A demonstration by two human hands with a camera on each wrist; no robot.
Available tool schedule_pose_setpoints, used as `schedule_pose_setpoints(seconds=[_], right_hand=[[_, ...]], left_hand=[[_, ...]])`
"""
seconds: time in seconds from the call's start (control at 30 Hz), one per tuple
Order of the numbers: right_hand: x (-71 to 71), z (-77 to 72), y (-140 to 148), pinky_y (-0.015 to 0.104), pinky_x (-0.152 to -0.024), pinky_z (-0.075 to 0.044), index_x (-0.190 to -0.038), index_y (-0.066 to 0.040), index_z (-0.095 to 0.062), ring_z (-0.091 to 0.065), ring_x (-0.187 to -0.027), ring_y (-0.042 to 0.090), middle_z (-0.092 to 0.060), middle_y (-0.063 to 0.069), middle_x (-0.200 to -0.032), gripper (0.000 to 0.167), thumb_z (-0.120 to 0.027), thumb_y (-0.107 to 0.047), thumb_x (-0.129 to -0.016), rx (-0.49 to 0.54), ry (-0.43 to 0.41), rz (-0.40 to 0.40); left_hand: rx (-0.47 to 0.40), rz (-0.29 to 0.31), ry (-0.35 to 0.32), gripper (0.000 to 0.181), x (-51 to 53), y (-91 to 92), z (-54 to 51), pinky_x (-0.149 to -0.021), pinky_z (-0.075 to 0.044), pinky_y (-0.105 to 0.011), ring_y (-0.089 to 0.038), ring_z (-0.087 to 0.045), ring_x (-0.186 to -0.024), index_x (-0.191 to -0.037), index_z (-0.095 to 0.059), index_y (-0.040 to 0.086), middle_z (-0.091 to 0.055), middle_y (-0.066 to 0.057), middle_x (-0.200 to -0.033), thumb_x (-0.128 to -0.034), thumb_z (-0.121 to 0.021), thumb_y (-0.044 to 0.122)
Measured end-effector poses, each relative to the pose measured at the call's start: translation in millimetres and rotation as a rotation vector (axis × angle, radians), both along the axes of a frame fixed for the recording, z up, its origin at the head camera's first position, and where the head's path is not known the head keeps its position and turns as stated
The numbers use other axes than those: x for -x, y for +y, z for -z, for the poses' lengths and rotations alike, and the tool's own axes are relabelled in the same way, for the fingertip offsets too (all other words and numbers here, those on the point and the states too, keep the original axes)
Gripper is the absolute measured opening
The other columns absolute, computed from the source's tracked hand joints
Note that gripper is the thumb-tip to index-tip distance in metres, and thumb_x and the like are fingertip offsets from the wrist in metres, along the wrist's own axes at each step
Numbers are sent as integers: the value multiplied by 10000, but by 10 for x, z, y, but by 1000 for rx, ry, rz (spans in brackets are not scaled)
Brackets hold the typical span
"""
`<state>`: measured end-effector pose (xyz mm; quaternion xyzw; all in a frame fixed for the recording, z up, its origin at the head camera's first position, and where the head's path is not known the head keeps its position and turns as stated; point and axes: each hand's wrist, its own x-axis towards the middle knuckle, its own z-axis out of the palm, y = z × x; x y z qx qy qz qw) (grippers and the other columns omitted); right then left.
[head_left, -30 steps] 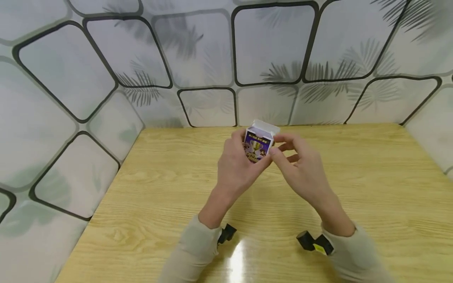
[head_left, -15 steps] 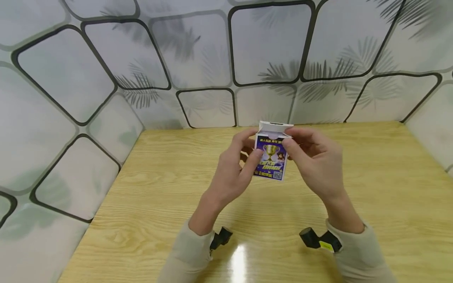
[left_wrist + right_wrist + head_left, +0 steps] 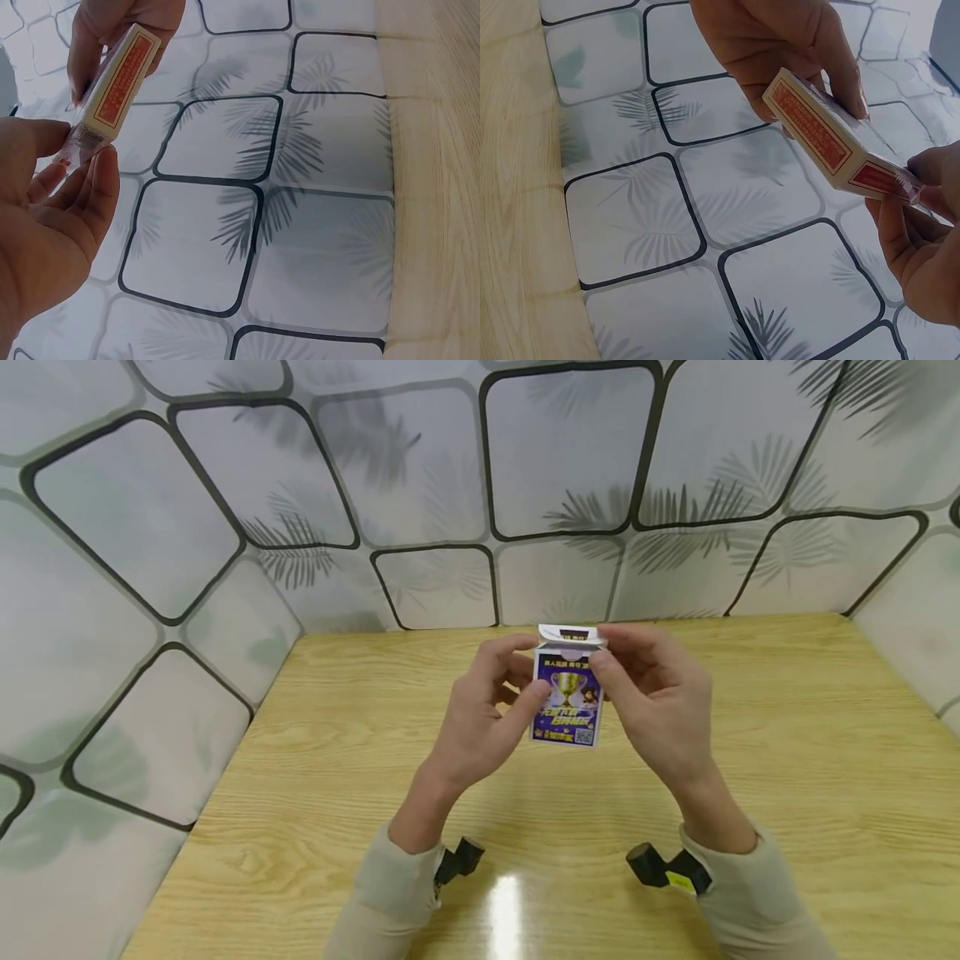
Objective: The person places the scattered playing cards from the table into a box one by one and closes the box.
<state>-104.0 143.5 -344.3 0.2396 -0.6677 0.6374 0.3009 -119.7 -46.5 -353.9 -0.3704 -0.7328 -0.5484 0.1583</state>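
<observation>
A small playing-card box point(image 3: 567, 710), purple with a gold trophy on its broad face, stands above the table with the white flap point(image 3: 570, 634) at its top raised. My left hand point(image 3: 480, 718) grips its left side, thumb on the purple face. At the upper right, my right hand point(image 3: 663, 714) pinches the box near the flap. In the left wrist view, the box point(image 3: 116, 86) shows a cream edge with a red panel and what looks like clear film at the end. Red panels also mark the box point(image 3: 829, 142) in the right wrist view. The box's inside is hidden.
Below the hands lies a light wood-grain table point(image 3: 300, 793). Pale cloth point(image 3: 420, 468) with dark rounded outlines and leaf prints rises behind it and at the sides. A black wrist device point(image 3: 459, 860) sits on the left sleeve, another black device point(image 3: 667, 867) on the right.
The box came right and nearer, turning upright so its whole purple face shows, then shifted slightly left. My left thumb now lies on the face; my right fingers have moved in by the flap.
</observation>
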Motion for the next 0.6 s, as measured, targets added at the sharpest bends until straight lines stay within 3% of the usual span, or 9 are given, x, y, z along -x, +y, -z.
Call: schedule_pose_setpoints(seconds=[0.2,0.33,0.47,0.6], right_hand=[[24,47,-16,169,-630,-504,-1172,104,-624,-629,-766,113,-697,-35,-975,287,-633,120,-885,-57,-6,69],[24,61,-26,169,-630,-507,-1189,112,-616,-638,-779,100,-693,-74,-982,311,-635,130,-880,-85,-15,62],[23,71,-51,180,-633,-500,-1091,129,-645,-624,-746,115,-708,-19,-981,195,-621,122,-898,-55,0,25],[17,76,-70,177,-662,-509,-1094,116,-650,-635,-769,117,-711,-20,-1012,169,-615,62,-938,-42,19,20]], left_hand=[[39,-26,29,356,15,-19,21,-617,-528,-263,-143,-617,-767,-1307,-473,82,-686,-111,-929,-977,-593,30],[31,-21,10,331,18,-53,15,-618,-537,-276,-156,-629,-764,-1276,-493,92,-693,-109,-920,-970,-600,29],[28,-31,9,354,19,-71,9,-614,-538,-279,-156,-636,-755,-1274,-490,72,-698,-118,-924,-950,-624,22],[22,-34,0,412,11,-72,4,-623,-541,-276,-150,-641,-762,-1301,-425,39,-694,-134,-945,-945,-628,11]])
